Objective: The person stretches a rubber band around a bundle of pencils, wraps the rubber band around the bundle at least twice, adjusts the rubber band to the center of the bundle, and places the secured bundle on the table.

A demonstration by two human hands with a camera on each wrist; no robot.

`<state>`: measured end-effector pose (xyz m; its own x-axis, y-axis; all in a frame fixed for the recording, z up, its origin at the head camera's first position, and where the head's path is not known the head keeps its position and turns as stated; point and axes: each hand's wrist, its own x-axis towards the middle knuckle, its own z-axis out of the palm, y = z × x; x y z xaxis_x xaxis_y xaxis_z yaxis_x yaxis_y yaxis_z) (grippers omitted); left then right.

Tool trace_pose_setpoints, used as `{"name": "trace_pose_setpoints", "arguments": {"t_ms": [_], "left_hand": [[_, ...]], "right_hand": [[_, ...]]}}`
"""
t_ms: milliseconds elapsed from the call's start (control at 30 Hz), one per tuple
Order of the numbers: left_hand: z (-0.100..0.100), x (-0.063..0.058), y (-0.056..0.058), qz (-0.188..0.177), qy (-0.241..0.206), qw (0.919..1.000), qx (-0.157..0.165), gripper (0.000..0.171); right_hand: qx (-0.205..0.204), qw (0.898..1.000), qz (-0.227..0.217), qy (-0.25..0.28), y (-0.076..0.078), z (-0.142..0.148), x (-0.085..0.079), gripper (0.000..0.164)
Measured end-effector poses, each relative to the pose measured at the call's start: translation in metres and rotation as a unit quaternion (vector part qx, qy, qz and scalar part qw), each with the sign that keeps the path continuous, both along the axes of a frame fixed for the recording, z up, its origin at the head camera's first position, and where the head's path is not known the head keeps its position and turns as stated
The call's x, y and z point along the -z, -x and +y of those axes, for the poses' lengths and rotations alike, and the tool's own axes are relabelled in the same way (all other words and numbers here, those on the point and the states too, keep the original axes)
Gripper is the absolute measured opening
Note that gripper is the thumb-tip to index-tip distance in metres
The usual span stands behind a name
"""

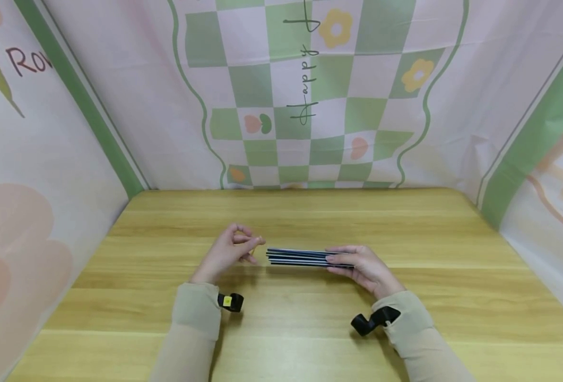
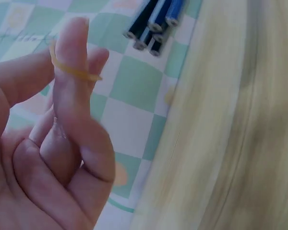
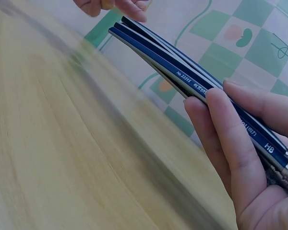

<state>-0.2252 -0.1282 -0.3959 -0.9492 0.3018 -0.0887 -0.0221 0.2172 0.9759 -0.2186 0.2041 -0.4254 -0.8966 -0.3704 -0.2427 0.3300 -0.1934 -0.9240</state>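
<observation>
A bundle of dark blue pencils (image 1: 296,258) lies sideways in my right hand (image 1: 368,270), which grips it at its right end above the table. White stripes and an "HB" mark show on the pencils (image 3: 187,74) in the right wrist view, with metal ferrules near the palm. Their bare, flat ends fan slightly apart toward my left hand (image 1: 233,250). A thin yellow rubber band (image 2: 78,73) loops around a finger of that hand near its tip, the other fingers curled. The left fingertips are just short of the pencil ends, with a small gap between.
Beneath both hands is a wooden table (image 1: 291,329). A checked green-and-white cloth (image 1: 291,127) hangs behind its far edge, and printed cloth walls stand at both sides. Each wrist wears a black camera mount, one being the right mount (image 1: 375,320).
</observation>
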Motion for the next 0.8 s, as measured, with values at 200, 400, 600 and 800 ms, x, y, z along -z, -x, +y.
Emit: {"name": "trace_pose_setpoints", "arguments": {"t_ms": [200,400,600,800], "left_hand": [[0.007,0.001,0.000,0.032,0.063,0.9974,-0.016,0.030],[0.008,0.001,-0.002,0.020,0.050,0.9985,0.003,0.045],[0.011,0.003,-0.005,-0.016,0.041,0.9948,0.092,0.072],[0.022,0.010,-0.007,-0.023,0.031,0.9922,0.118,0.071]], "right_hand": [[-0.001,1.000,-0.002,0.003,0.000,0.000,-0.001,0.026],[0.001,1.000,-0.006,0.012,0.001,0.000,-0.001,0.022],[0.000,1.000,-0.002,0.008,0.001,-0.001,-0.002,0.020],[-0.003,1.000,0.004,0.004,0.000,-0.004,-0.005,0.021]]}}
